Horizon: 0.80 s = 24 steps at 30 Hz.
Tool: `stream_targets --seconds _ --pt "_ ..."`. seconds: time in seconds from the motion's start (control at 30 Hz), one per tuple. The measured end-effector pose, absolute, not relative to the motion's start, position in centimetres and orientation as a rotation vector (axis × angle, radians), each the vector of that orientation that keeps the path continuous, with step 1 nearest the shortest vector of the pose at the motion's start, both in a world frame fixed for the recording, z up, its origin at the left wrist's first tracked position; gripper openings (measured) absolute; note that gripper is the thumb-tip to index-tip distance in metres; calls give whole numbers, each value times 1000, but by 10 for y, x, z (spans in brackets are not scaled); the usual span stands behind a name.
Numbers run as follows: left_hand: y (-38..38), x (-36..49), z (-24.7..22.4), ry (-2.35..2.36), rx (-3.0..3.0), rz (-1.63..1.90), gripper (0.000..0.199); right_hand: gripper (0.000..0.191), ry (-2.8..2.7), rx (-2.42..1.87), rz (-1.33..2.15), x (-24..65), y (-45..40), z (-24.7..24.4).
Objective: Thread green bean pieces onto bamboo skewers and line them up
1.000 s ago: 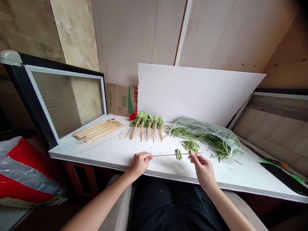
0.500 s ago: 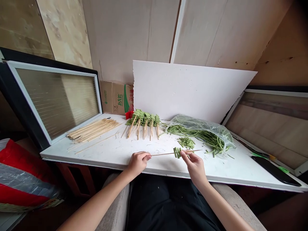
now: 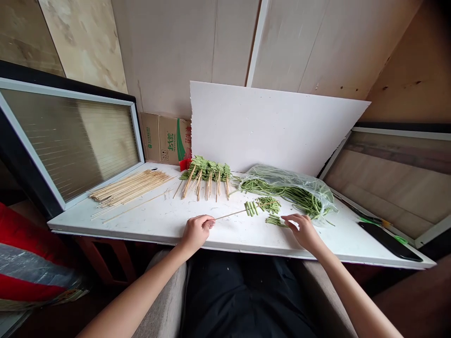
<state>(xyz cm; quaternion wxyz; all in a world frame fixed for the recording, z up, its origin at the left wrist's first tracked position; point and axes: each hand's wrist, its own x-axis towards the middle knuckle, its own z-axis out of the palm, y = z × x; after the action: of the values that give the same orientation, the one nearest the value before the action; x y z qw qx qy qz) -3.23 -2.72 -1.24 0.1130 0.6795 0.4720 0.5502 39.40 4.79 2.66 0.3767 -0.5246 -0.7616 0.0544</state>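
My left hand (image 3: 198,230) is closed in a pinch on the blunt end of a thin bamboo skewer (image 3: 230,215), which points right and slightly upward. Several short green bean pieces (image 3: 251,208) sit side by side across the skewer near its far end. My right hand (image 3: 301,229) is low over the table, thumb and fingers apart, its fingertips at the right end of a few loose cut bean pieces (image 3: 275,220). Just behind these lies a small pile of cut beans (image 3: 269,204), which partly hides the skewer's tip.
Bare skewers (image 3: 132,188) lie at the left. Finished bean skewers (image 3: 207,168) are stacked at the back, by a cardboard box (image 3: 162,138) and white board (image 3: 268,126). A clear bag of long beans (image 3: 289,188) and a black phone (image 3: 389,241) are on the right.
My right hand has let go of the bean pieces on the skewer and moved right to the loose cut pieces. My left hand still holds the skewer, now tilted a little more upward.
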Motion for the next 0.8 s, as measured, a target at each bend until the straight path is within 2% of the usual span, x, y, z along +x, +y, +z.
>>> stream_targets --seconds 0.2,0.37,0.63,0.8 --pt "-27 -33 -13 1365 2004 1611 18 41 -2107 -1392 80 407 51 18" --pt "-27 -33 -12 1362 2004 1605 19 48 -2018 -1369 142 396 45 25" --pt "-27 -36 -14 1340 2009 1588 18 61 -1439 -1179 799 372 31 42" --pt "-26 -36 -14 1344 2071 1591 19 52 -1254 -1038 1058 354 24 46"
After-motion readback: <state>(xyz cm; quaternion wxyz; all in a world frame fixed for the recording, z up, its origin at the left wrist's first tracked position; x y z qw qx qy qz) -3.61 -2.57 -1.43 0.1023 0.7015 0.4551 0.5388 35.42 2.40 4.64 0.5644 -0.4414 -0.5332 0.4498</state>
